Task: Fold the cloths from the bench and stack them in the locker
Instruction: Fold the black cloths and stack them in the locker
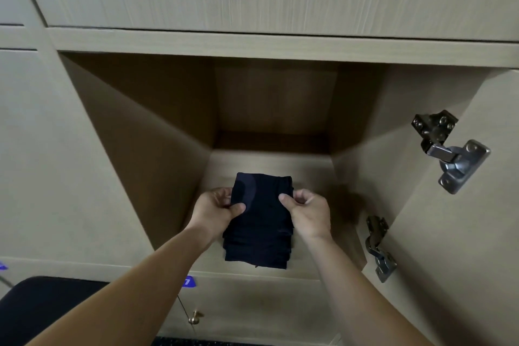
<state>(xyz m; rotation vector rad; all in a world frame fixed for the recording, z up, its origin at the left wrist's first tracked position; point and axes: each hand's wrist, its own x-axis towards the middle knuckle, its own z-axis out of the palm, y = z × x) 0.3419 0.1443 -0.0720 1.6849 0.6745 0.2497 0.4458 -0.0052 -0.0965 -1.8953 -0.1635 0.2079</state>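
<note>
A stack of folded dark navy cloths (261, 230) sits at the front of the open locker's floor (269, 161). My left hand (216, 209) pinches the left edge of the top cloth, thumb on top. My right hand (307, 209) pinches its right edge the same way. Both forearms reach in from below. The layered front edges of the stack show near the locker's front lip.
The locker door (449, 233) stands open on the right with two metal hinges (449, 149). Closed locker doors surround the opening; one below has a small brass knob (194, 317). A dark padded bench (42, 306) lies at the lower left.
</note>
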